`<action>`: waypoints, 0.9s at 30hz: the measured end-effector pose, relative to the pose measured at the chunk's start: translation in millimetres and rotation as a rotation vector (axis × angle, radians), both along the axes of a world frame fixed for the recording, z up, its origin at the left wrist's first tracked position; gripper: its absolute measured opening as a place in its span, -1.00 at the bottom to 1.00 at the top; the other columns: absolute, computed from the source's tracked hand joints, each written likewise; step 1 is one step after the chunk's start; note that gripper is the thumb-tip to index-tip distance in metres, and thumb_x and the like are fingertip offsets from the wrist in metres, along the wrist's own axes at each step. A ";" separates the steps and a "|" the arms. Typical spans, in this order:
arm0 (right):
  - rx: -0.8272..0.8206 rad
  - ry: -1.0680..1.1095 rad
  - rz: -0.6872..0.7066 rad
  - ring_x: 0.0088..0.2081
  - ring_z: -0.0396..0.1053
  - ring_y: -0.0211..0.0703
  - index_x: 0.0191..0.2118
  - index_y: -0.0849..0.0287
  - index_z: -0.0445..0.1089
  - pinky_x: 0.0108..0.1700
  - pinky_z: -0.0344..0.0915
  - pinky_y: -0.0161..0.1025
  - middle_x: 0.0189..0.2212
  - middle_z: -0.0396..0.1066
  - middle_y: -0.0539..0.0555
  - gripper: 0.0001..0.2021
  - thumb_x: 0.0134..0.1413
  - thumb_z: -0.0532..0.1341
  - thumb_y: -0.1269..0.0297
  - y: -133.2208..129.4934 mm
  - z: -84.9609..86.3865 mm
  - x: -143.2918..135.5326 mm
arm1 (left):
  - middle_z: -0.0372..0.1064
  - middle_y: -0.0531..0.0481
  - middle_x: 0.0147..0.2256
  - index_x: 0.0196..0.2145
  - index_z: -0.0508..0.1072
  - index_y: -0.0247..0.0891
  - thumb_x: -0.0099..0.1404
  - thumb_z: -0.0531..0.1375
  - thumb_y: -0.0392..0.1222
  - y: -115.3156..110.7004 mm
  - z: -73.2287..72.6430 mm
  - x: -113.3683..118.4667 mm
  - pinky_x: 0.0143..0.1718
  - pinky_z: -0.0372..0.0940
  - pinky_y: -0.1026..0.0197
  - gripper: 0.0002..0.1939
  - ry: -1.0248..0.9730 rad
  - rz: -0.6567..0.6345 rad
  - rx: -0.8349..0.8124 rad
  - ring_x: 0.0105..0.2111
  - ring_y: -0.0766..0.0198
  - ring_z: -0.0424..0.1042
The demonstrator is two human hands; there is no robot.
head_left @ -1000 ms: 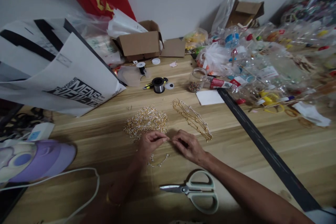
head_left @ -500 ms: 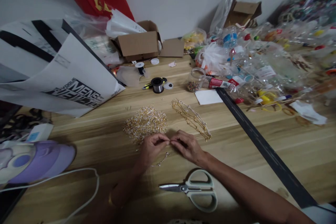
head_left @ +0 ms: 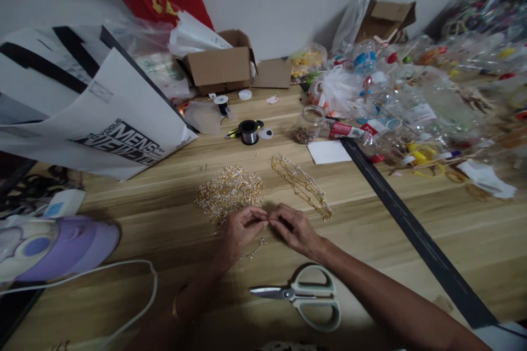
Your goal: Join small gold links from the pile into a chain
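My left hand [head_left: 244,230] and my right hand [head_left: 294,229] meet fingertip to fingertip over the wooden table. Both are pinched closed; whatever lies between the fingertips is too small to make out. A short beaded chain [head_left: 256,251] lies beneath my left hand. Just behind that hand is a loose heap of gold and silver beaded chain [head_left: 228,189]. Several gold and silver strands [head_left: 302,186] are laid out behind my right hand. Scissors [head_left: 302,293] with pale handles rest nearer to me, their blades pointing left.
Wire spools [head_left: 248,132], a bead jar [head_left: 308,125] and white paper [head_left: 328,152] stand farther back. A black strip [head_left: 411,225] crosses the right side, beside piled plastic bottles [head_left: 415,107]. At left are a white bag [head_left: 99,115], a purple device [head_left: 78,247] and a white cable [head_left: 154,279].
The view has shifted very slightly. Both hands keep nearly the same pinched pose, fingertips together.
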State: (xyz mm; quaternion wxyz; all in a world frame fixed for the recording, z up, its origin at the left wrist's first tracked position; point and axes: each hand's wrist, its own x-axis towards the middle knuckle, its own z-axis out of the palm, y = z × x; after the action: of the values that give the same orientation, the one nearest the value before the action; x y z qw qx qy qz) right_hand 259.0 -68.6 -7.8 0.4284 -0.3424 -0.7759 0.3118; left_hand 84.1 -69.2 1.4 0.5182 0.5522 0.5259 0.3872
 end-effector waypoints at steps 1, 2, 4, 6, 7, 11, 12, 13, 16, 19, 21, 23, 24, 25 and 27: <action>-0.009 0.000 0.000 -0.41 0.29 -0.23 -0.33 0.19 0.30 -0.34 0.24 -0.32 -0.45 0.32 0.05 -0.85 0.26 0.05 0.33 0.1 -0.6 0.3 | 0.49 -0.03 -0.45 -0.45 0.48 -0.29 0.01 0.27 -0.29 -0.3 0.7 0.2 -0.35 0.36 0.29 -0.92 0.020 -0.004 0.014 -0.43 0.28 0.46; -0.017 -0.001 -0.002 -0.41 0.29 -0.23 -0.33 0.19 0.30 -0.35 0.24 -0.32 -0.46 0.32 0.05 -0.85 0.26 0.05 0.33 0.2 -1.2 0.5 | 0.49 -0.02 -0.47 -0.46 0.49 -0.29 0.02 0.26 -0.30 -0.6 1.7 0.4 -0.36 0.35 0.30 -0.95 0.052 -0.010 0.041 -0.44 0.28 0.46; -0.027 -0.002 -0.004 -0.42 0.28 -0.23 -0.34 0.19 0.30 -0.36 0.23 -0.32 -0.46 0.31 0.04 -0.85 0.26 0.06 0.33 0.2 -2.6 0.9 | 0.48 -0.01 -0.50 -0.50 0.51 -0.29 0.05 0.24 -0.32 -1.2 4.1 0.7 -0.38 0.33 0.30 -0.97 0.130 -0.024 0.127 -0.46 0.29 0.44; -0.030 -0.002 -0.006 -0.42 0.28 -0.23 -0.34 0.19 0.30 -0.36 0.22 -0.32 -0.46 0.31 0.04 -0.86 0.25 0.06 0.34 0.0 -3.4 1.0 | 0.47 -0.01 -0.50 -0.51 0.51 -0.30 0.07 0.23 -0.33 -1.5 7.1 0.6 -0.37 0.31 0.30 -0.94 0.194 -0.044 0.221 -0.46 0.29 0.43; -0.031 -0.002 -0.004 -0.42 0.28 -0.23 -0.34 0.19 0.30 -0.36 0.22 -0.32 -0.46 0.31 0.04 -0.86 0.25 0.06 0.34 -0.1 -3.4 0.9 | 0.47 -0.02 -0.49 -0.50 0.52 -0.30 0.08 0.22 -0.34 -1.7 8.5 0.5 -0.37 0.31 0.30 -0.94 0.216 -0.057 0.257 -0.45 0.29 0.43; -0.032 0.003 0.008 -0.41 0.27 -0.23 -0.33 0.18 0.31 -0.36 0.22 -0.31 -0.46 0.31 0.04 -0.87 0.24 0.07 0.35 -0.8 -1.8 0.5 | 0.46 -0.04 -0.50 -0.50 0.51 -0.33 0.11 0.20 -0.34 -2.1 11.3 -0.7 -0.39 0.29 0.31 -0.91 0.255 -0.101 0.305 -0.46 0.29 0.42; -0.032 0.007 0.007 -0.42 0.27 -0.23 -0.33 0.18 0.31 -0.36 0.22 -0.32 -0.46 0.30 0.04 -0.87 0.24 0.08 0.35 -0.9 -1.5 0.5 | 0.46 -0.04 -0.50 -0.50 0.50 -0.33 0.12 0.20 -0.34 -2.2 10.9 -1.1 -0.39 0.29 0.31 -0.91 0.253 -0.107 0.302 -0.47 0.29 0.42; -0.034 0.010 0.004 -0.42 0.27 -0.23 -0.33 0.18 0.31 -0.37 0.22 -0.32 -0.47 0.30 0.04 -0.87 0.24 0.08 0.35 -1.0 -1.3 0.5 | 0.46 -0.04 -0.51 -0.50 0.50 -0.34 0.12 0.19 -0.34 -2.2 10.1 -1.5 -0.40 0.29 0.31 -0.90 0.248 -0.114 0.296 -0.47 0.29 0.42; -0.038 0.008 -0.013 -0.44 0.25 -0.24 -0.34 0.18 0.32 -0.39 0.20 -0.32 -0.48 0.28 0.03 -0.87 0.24 0.09 0.33 -1.0 -1.5 0.8 | 0.45 -0.03 -0.52 -0.50 0.49 -0.34 0.13 0.18 -0.33 -2.0 6.6 -2.3 -0.42 0.28 0.32 -0.89 0.237 -0.102 0.283 -0.49 0.30 0.41; -0.017 -0.008 -0.020 -0.47 0.23 -0.25 -0.36 0.18 0.30 -0.42 0.17 -0.33 -0.50 0.26 0.02 -0.86 0.23 0.07 0.34 -1.3 -1.1 0.9 | 0.42 -0.01 -0.54 -0.52 0.48 -0.34 0.13 0.18 -0.31 -1.7 4.1 -2.3 -0.46 0.25 0.33 -0.88 0.251 -0.069 0.285 -0.51 0.32 0.38; 0.006 -0.021 -0.017 -0.47 0.21 -0.25 -0.37 0.18 0.29 -0.43 0.15 -0.32 -0.51 0.26 0.02 -0.86 0.22 0.07 0.36 -1.7 0.0 0.6 | 0.41 0.00 -0.55 -0.53 0.47 -0.33 0.13 0.18 -0.31 -1.6 4.0 -2.3 -0.46 0.24 0.34 -0.88 0.258 -0.056 0.292 -0.52 0.32 0.37; 0.025 -0.033 -0.015 -0.48 0.20 -0.25 -0.38 0.18 0.27 -0.44 0.13 -0.32 -0.52 0.24 0.01 -0.87 0.21 0.07 0.38 -2.3 1.5 0.1 | 0.42 0.01 -0.55 -0.53 0.47 -0.33 0.12 0.18 -0.32 -1.6 4.8 -2.4 -0.45 0.24 0.34 -0.89 0.260 -0.051 0.303 -0.51 0.33 0.38; 0.030 -0.040 -0.015 -0.49 0.19 -0.26 -0.39 0.18 0.27 -0.45 0.11 -0.32 -0.52 0.23 0.00 -0.87 0.20 0.07 0.39 -2.7 2.2 -0.2 | 0.42 0.01 -0.55 -0.53 0.47 -0.32 0.12 0.18 -0.33 -1.6 5.3 -2.4 -0.44 0.24 0.35 -0.89 0.261 -0.051 0.307 -0.51 0.33 0.38; 0.031 -0.045 -0.014 -0.50 0.17 -0.27 -0.39 0.18 0.27 -0.45 0.10 -0.32 -0.53 0.22 0.00 -0.87 0.19 0.07 0.40 -3.0 2.8 -0.4 | 0.42 0.01 -0.55 -0.53 0.47 -0.32 0.12 0.18 -0.33 -1.6 5.6 -2.5 -0.44 0.25 0.35 -0.89 0.263 -0.050 0.309 -0.51 0.34 0.38; 0.027 -0.053 -0.009 -0.51 0.16 -0.27 -0.40 0.18 0.26 -0.46 0.09 -0.32 -0.54 0.21 -0.01 -0.87 0.17 0.07 0.41 -3.5 3.5 -0.8 | 0.42 0.01 -0.55 -0.54 0.46 -0.32 0.11 0.18 -0.33 -1.5 5.6 -2.6 -0.44 0.25 0.35 -0.89 0.259 -0.047 0.309 -0.51 0.34 0.38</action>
State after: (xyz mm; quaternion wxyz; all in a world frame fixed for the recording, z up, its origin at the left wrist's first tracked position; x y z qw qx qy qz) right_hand 258.2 -72.1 -4.3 0.4136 -0.3481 -0.7896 0.2904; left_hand 81.5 -70.7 7.0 0.3641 0.6824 0.5095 0.3770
